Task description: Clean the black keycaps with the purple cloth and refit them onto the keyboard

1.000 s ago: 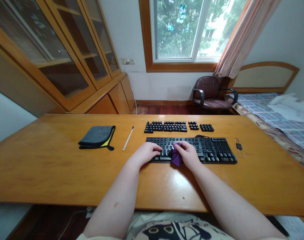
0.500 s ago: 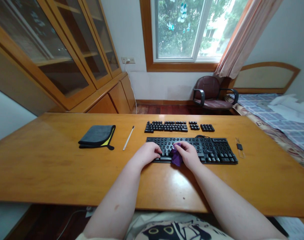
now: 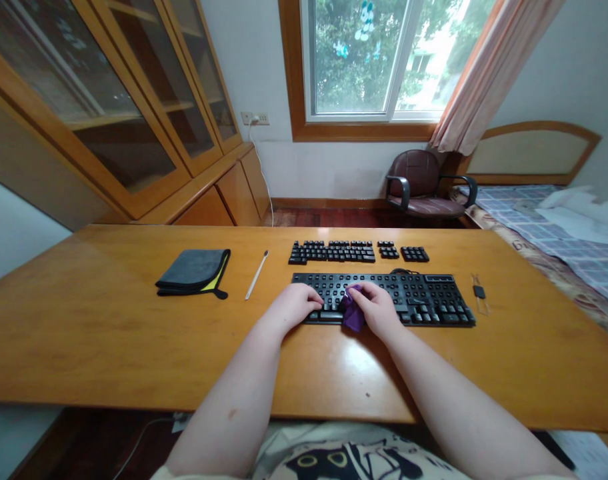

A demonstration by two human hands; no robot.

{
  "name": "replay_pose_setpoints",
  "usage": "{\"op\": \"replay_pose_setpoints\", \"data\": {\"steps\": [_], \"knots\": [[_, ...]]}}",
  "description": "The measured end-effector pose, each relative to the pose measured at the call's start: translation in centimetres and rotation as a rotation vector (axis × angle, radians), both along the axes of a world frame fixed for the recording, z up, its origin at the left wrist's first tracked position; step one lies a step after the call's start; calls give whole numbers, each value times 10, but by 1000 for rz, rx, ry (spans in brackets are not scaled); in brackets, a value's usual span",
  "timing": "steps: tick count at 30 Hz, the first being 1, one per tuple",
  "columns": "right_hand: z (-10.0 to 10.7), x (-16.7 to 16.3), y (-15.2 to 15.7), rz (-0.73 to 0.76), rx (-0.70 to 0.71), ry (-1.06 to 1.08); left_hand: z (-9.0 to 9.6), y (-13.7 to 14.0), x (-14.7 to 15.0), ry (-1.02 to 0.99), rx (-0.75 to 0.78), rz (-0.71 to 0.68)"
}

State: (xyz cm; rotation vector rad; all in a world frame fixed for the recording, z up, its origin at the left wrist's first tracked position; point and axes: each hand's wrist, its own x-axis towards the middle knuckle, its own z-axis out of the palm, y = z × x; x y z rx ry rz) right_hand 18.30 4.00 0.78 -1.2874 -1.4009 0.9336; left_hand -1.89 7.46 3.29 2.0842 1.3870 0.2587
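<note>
A black keyboard point(image 3: 409, 293) lies on the wooden desk in front of me. Many of its keycaps are off, while some remain at its right end and along the bottom row. My left hand point(image 3: 300, 303) grips the keyboard's left part, its fingers curled together over the lower keys. Pinched in my right hand point(image 3: 377, 307) is a crumpled purple cloth point(image 3: 353, 317), which touches the keyboard's middle and hangs over its near edge. Behind the keyboard, loose black keycaps point(image 3: 334, 252) stand in grouped rows. The palm sides of both hands are hidden.
To the left lie a folded grey cloth point(image 3: 193, 272) with black edging and a white toothbrush-like stick point(image 3: 257, 275). A wire keycap puller point(image 3: 479, 292) rests right of the keyboard. Beyond the desk point(image 3: 109, 347) are a chair point(image 3: 419, 183), a bed and a glass-door cabinet.
Both hands, the purple cloth and the keyboard stay almost in place. The whole view has shifted very slightly.
</note>
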Motion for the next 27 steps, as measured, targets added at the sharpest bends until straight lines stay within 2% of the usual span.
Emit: {"op": "replay_pose_setpoints", "data": {"steps": [9, 20, 27], "knots": [[1, 0, -1, 1, 9, -5, -4, 2, -2, -75, -70, 61], [1, -1, 0, -3, 9, 11, 1, 2, -2, -38, -43, 82], [2, -1, -1, 10, 5, -10, 0, 0, 0, 2, 21, 4]]}}
